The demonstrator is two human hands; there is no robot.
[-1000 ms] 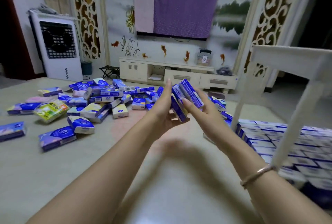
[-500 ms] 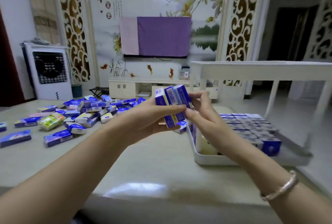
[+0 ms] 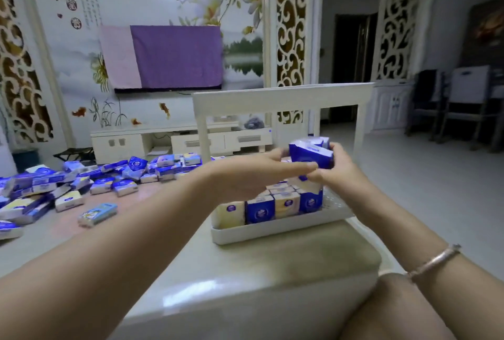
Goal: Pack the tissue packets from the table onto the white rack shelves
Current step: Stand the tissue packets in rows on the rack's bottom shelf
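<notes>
Both hands grasped a small stack of blue tissue packets [image 3: 311, 155] above the white rack [image 3: 272, 228], left hand [image 3: 253, 176] and right hand [image 3: 336, 169] flanking it, four packets [image 3: 270, 210] stood in the near row, dozens of loose packets [image 3: 81, 184] lay far left on the table [image 3: 245, 263].

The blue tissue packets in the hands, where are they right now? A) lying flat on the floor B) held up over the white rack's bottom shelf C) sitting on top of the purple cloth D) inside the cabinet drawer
B: the left hand and right hand hold the blue tissue packets above the rows already standing in the white rack.
</notes>
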